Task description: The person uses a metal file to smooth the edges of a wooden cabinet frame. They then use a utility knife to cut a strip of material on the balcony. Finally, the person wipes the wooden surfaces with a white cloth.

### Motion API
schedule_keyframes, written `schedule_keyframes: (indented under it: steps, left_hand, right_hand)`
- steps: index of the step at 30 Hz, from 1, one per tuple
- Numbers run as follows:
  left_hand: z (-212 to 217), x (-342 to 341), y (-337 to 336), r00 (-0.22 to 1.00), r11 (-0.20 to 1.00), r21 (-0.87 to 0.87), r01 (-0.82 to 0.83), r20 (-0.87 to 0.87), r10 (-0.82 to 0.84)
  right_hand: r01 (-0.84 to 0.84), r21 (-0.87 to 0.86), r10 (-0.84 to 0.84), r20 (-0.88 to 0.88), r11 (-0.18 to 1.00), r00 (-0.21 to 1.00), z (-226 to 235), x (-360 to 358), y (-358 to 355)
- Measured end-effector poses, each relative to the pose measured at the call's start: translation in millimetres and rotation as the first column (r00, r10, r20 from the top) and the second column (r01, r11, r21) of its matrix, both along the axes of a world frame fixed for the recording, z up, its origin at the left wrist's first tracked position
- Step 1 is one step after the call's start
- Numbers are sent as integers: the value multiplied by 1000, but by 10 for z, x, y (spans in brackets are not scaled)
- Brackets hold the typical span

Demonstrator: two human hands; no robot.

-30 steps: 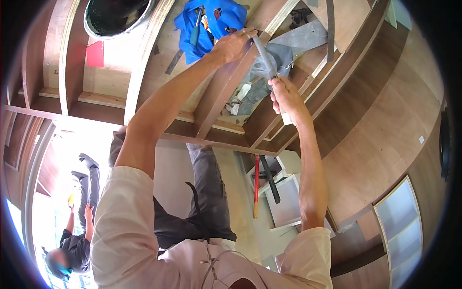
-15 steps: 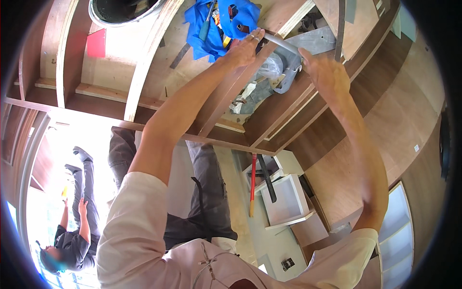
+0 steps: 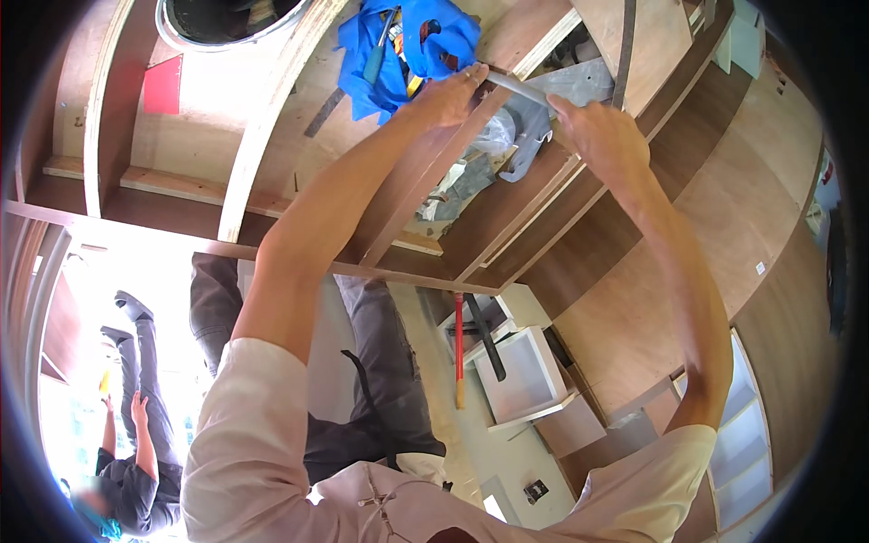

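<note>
A slim grey bar (image 3: 520, 88), round-looking like a tube, spans the gap between my two hands over the open wooden frame. My left hand (image 3: 453, 98) is closed around its left end, beside a blue cloth bag (image 3: 373, 77) with tools in it. At the other end, my right hand (image 3: 602, 136) grips the bar with the thumb laid along it. Below the bar, a clear plastic bag (image 3: 496, 134) and a grey plastic piece (image 3: 528, 154) lie in a compartment of the wooden frame (image 3: 398, 213).
A bucket (image 3: 168, 32) stands at the far left, near a red panel (image 3: 163, 86). A red-handled tool (image 3: 459, 348) and a black bar (image 3: 489, 339) hang below the frame's near edge. White drawers (image 3: 523, 376) sit lower right. Another person (image 3: 136, 471) is at lower left.
The whole view has shifted slightly, so the frame and bag appear farther left. Both hands keep their hold on the grey bar, which stays at nearly the same slant.
</note>
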State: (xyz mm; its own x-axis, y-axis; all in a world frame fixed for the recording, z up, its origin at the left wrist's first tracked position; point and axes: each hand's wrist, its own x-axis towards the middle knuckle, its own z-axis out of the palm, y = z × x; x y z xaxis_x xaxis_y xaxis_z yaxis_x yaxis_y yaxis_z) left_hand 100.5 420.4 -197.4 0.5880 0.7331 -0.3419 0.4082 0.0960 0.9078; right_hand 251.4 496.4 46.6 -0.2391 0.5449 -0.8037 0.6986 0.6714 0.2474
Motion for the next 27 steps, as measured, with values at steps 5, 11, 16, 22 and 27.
schedule_keyframes:
  steps: [5, 11, 16, 22, 27]
  left_hand:
    - [103, 36, 275, 998, 999, -36, -12, -62, 10]
    - [-50, -29, 243, 998, 994, 104, -47, 40, 43]
    - [-44, -154, 146, 997, 960, 277, 49, 44, -64]
    - [21, -198, 149, 985, 951, 268, 156, 32, -171]
    - [-133, -198, 188, 983, 930, 352, 106, 105, -152]
  right_hand:
    - [-96, 125, 116, -158, 987, 981, -53, 46, 38]
    - [328, 92, -267, -398, 940, 878, -128, 163, -408]
    - [873, -462, -969, -97, -157, -226, -156, 138, -992]
    - [872, -432, -910, -222, -232, -351, -297, -282, -1583]
    - [897, -319, -847, -522, 307, 104, -760, -572, -1705]
